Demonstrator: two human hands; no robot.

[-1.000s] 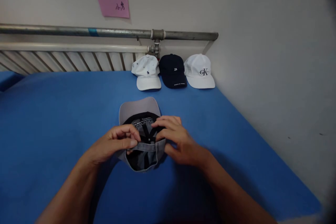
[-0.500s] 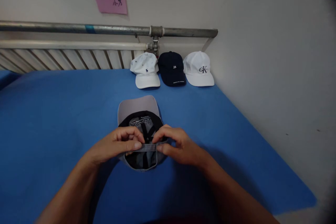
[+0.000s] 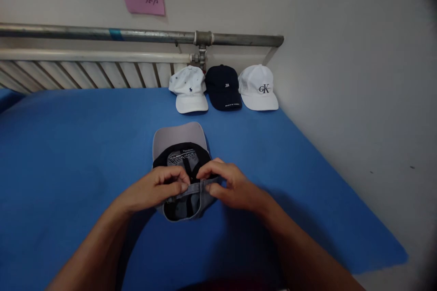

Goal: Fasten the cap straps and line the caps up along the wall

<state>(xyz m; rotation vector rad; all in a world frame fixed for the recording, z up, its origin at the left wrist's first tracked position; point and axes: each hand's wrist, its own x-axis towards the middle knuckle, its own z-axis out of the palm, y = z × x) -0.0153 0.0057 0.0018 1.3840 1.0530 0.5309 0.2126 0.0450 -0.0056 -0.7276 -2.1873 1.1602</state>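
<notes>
From afar I see an upturned gray baseball cap (image 3: 180, 137) on a blue surface (image 3: 85, 145), left hand (image 3: 160, 188) pinching its back strap (image 3: 194, 188), right hand (image 3: 235, 184) gripping beside it, work seemingly unfinished, three caps (image 3: 223, 88) aligned behind.

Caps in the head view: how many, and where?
4: a gray cap handled by the left hand and right hand; behind it, left to right, a white cap with a small emblem, a dark cap and a white cap with large lettering.
</notes>
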